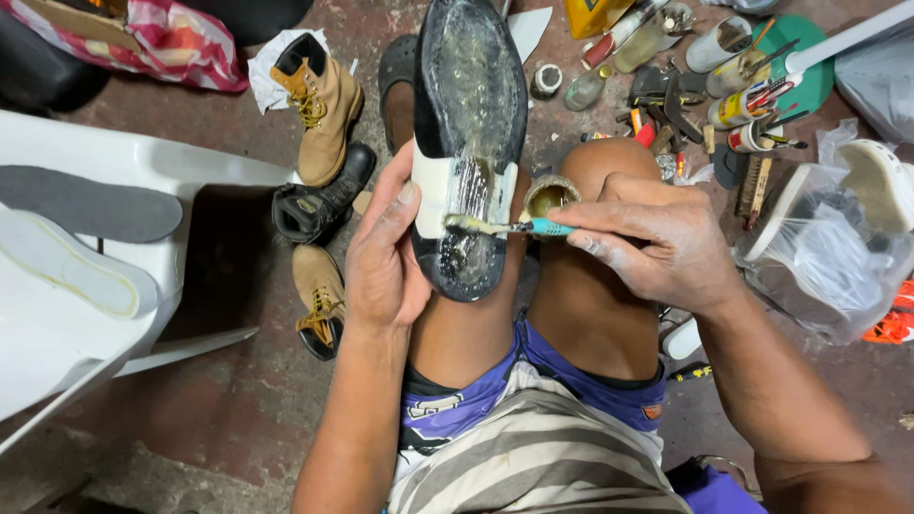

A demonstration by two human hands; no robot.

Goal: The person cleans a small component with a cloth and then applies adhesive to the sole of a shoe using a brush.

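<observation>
the left hand (386,262) grips a black shoe (468,143) by its heel end, fingers curled around the left edge and the thumb pressed on the white heel patch. the shoe lies sole up along the person's left knee, toe pointing away, its sole shiny with a wet smear down the middle. the right hand (657,243) pinches a small brush (505,227) with a teal handle, fingers closed on it, the bristles touching the sole at the heel patch. a small open tin (549,195) of yellowish glue sits between the knees, just beside the shoe and touching the right hand's fingertips. on the floor to the left stand two tan boots (319,105) and a black boot (319,200), next to a white chair (114,286) bearing a grey insole (90,202) and a white one. to the right lie tools, bottles (586,90) and cans in a heap, and a clear bag (828,257) with white soles
</observation>
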